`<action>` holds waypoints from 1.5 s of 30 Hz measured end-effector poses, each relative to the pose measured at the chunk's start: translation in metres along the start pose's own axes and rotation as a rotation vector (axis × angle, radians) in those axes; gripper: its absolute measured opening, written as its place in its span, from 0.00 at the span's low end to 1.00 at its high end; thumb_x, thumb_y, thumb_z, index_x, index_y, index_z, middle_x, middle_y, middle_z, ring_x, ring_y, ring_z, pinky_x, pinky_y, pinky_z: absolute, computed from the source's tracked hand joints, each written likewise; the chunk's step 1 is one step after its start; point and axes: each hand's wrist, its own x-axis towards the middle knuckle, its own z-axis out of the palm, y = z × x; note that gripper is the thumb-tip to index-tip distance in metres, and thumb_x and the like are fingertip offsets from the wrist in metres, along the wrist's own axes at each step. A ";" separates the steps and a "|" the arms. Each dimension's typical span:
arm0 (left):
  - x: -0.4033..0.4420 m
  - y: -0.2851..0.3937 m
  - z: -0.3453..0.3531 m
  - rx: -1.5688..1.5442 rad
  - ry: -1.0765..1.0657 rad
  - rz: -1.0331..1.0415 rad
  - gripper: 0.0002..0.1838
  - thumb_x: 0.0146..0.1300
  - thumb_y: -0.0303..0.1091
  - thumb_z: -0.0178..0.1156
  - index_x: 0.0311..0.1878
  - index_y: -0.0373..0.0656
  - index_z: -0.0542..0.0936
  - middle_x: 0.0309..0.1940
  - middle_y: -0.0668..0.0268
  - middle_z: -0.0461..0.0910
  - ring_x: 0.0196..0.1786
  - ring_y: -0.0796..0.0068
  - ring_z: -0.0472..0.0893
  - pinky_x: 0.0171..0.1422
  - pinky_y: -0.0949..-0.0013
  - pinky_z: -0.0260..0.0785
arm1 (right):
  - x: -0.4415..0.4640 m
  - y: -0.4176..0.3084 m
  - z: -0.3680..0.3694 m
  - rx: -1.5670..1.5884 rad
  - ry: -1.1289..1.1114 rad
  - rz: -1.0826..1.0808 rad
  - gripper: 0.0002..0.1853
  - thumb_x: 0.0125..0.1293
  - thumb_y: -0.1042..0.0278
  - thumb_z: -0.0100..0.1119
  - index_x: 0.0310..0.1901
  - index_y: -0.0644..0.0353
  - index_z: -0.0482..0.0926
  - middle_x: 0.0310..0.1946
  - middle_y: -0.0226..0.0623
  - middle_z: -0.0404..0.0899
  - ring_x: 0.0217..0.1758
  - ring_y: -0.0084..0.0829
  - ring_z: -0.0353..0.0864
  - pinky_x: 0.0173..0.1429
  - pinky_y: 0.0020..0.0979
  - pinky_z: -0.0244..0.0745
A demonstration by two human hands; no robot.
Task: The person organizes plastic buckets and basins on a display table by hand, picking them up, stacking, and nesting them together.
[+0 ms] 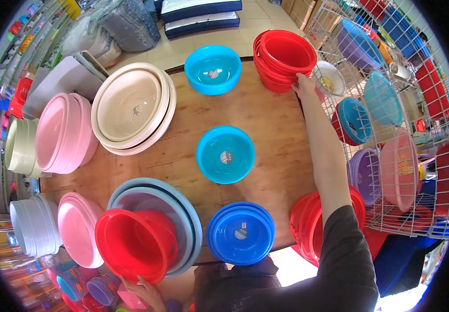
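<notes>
My right arm reaches across to the far right corner of the table, where my right hand grips the edge of the nested red basins. At the lower left, my left hand is closed at the near rim of a tilted red basin; part of its grip is hidden. That basin overlaps the stacked grey-blue basins. A turquoise basin stands at the far edge, and another turquoise basin sits mid-table. Close to my body are nested blue basins.
The wooden table also carries cream basins and pink basins on the left. More red basins stand near my right elbow. A wire rack with basins borders the right side. Packed shelves line the left.
</notes>
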 end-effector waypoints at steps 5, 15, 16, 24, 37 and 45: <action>0.001 -0.011 0.002 0.035 0.014 0.017 0.37 0.72 0.52 0.49 0.73 0.34 0.54 0.70 0.44 0.56 0.72 0.45 0.55 0.75 0.47 0.45 | 0.021 0.005 -0.007 0.119 -0.037 0.011 0.20 0.56 0.76 0.59 0.52 0.65 0.70 0.49 0.44 0.73 0.47 0.39 0.77 0.45 0.44 0.80; 0.003 -0.005 0.002 0.053 0.014 0.020 0.37 0.72 0.51 0.50 0.73 0.34 0.54 0.70 0.43 0.56 0.71 0.45 0.57 0.74 0.47 0.48 | -0.010 -0.011 0.000 0.187 0.041 0.050 0.12 0.59 0.77 0.53 0.46 0.63 0.72 0.37 0.41 0.75 0.37 0.38 0.78 0.48 0.43 0.81; 0.004 -0.005 0.002 0.057 0.015 0.024 0.37 0.72 0.51 0.50 0.73 0.34 0.54 0.70 0.43 0.56 0.71 0.45 0.56 0.74 0.48 0.48 | -0.016 -0.013 0.000 0.172 0.040 0.049 0.12 0.59 0.77 0.54 0.46 0.64 0.72 0.37 0.41 0.76 0.37 0.38 0.79 0.47 0.42 0.81; 0.006 -0.014 0.003 0.056 0.015 0.070 0.40 0.70 0.56 0.49 0.73 0.33 0.54 0.71 0.42 0.55 0.72 0.44 0.55 0.74 0.48 0.47 | -0.006 0.005 -0.003 -0.352 0.214 -0.164 0.11 0.54 0.69 0.61 0.36 0.67 0.79 0.32 0.43 0.81 0.33 0.36 0.82 0.35 0.37 0.79; 0.006 -0.008 0.000 0.103 -0.009 0.047 0.43 0.70 0.60 0.47 0.73 0.32 0.53 0.69 0.38 0.54 0.68 0.40 0.57 0.72 0.45 0.48 | 0.010 -0.004 -0.005 -0.804 0.369 -0.360 0.21 0.51 0.57 0.61 0.35 0.72 0.83 0.33 0.51 0.85 0.37 0.41 0.87 0.49 0.38 0.79; 0.007 -0.010 0.001 0.076 0.000 0.051 0.44 0.68 0.60 0.49 0.73 0.33 0.54 0.69 0.39 0.55 0.70 0.41 0.57 0.72 0.45 0.49 | -0.050 -0.050 -0.003 -0.945 0.283 -0.372 0.28 0.56 0.45 0.60 0.43 0.68 0.83 0.44 0.56 0.82 0.50 0.48 0.84 0.55 0.42 0.77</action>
